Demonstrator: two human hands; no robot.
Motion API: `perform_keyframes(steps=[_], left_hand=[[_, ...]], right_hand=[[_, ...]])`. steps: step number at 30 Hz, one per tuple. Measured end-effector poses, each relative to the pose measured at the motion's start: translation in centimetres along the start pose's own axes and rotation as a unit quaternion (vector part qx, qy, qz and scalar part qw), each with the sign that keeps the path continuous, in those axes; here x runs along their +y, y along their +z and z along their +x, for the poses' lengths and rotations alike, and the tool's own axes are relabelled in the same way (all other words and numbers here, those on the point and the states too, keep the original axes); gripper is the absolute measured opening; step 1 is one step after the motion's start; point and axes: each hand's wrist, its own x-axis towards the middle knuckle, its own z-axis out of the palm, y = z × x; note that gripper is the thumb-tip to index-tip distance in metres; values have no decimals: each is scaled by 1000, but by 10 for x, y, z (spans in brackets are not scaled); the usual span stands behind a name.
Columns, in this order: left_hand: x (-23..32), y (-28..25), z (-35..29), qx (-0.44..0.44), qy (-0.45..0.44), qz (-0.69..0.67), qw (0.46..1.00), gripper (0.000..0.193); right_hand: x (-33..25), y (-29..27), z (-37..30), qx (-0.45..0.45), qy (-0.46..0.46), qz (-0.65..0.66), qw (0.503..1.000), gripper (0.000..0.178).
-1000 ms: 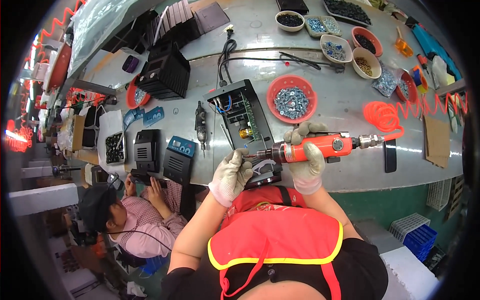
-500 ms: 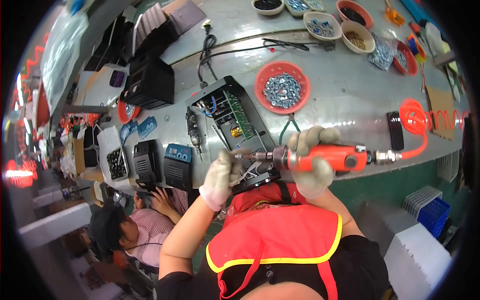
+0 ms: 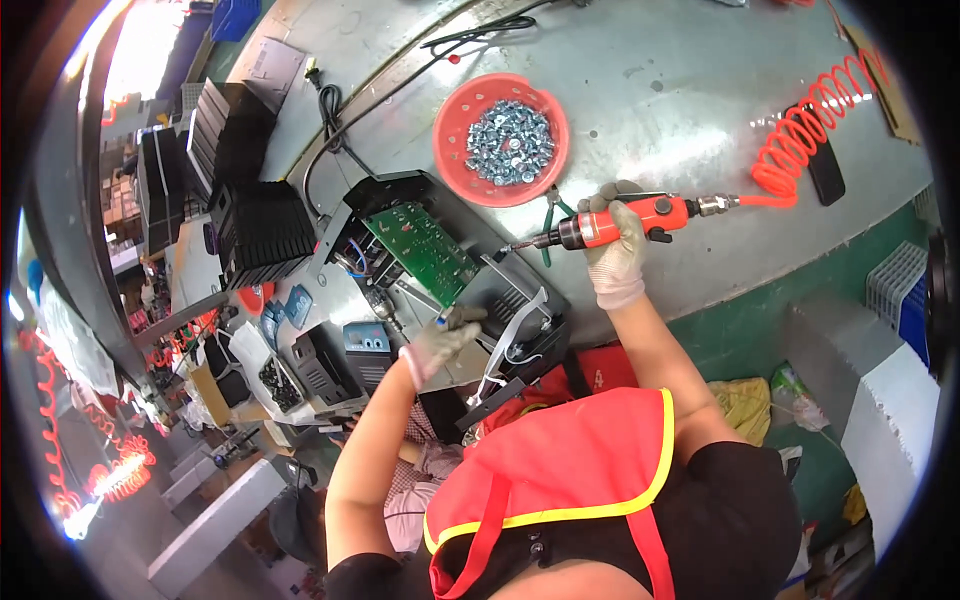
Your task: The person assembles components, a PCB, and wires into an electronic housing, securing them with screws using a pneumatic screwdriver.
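My gloved right hand (image 3: 618, 245) is wrapped round a red air screwdriver (image 3: 640, 220), which points left. Its tip (image 3: 508, 248), with what looks like a small screw on it, hangs over the edge of a black metal housing (image 3: 540, 290). Inside the opened housing a green circuit board (image 3: 420, 250) stands tilted, with white wires (image 3: 515, 335) near its front end. My gloved left hand (image 3: 442, 342) is at the housing's near side, below the board, its fingers loosely stretched out. No object shows in it. Close behind the housing's rim lie green-handled pliers (image 3: 550, 220).
A red basket (image 3: 450, 130) of screws stands behind the housing. Another driver (image 3: 383, 305) lies partly hidden left of it. Black covers (image 3: 260, 235) are stacked at left; a coiled red hose (image 3: 790, 150) and phone (image 3: 826, 170) are at right. A co-worker (image 3: 410, 500) sits lower left.
My left hand has left the screwdriver's tip and moved to the housing's near side. The screwdriver has lifted and swung away toward the back. The circuit board now stands tilted differently; the view has turned.
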Motion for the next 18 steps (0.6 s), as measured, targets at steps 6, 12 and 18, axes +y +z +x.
perform_keyframes(steps=[6,12,18], left_hand=[[5,44,70,191,-126,-196,953,58],[9,62,90,247,12,-271,930,29],[0,63,82,188,60,-380,904,27]], right_hand=[[21,-13,8,-6,18,-14,1000,26],[36,-29,9,31,57,0,998,21],[37,-32,9,66,84,-9,994,23]])
